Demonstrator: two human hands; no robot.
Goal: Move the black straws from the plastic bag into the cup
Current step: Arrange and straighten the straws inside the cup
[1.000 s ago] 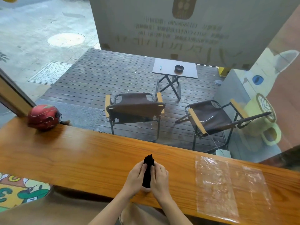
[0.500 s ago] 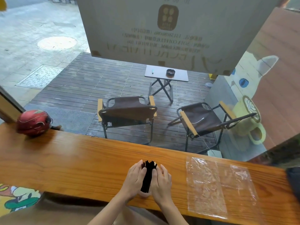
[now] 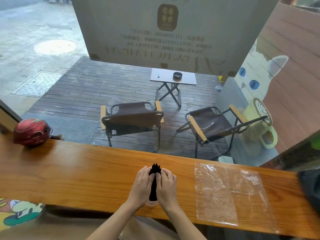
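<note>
A bundle of black straws [image 3: 154, 185] stands upright in a small clear cup [image 3: 152, 203] at the near edge of the wooden counter [image 3: 78, 175]. My left hand [image 3: 141, 187] and my right hand [image 3: 167, 187] press against the bundle from either side, fingers curled around it. Only the cup's lower rim shows between my wrists. The clear plastic bag [image 3: 225, 191] lies flat on the counter to the right, with no straws visible in it.
A red helmet [image 3: 30, 132] sits at the counter's far left. A dark object [image 3: 311, 187] pokes in at the right edge. Past the counter is a window onto a deck with two folding chairs and a small table.
My hands have stayed clasped around the straws over the cup; the fingers have closed in a little higher on the bundle. The camera has tilted, shifting the scene slightly.
</note>
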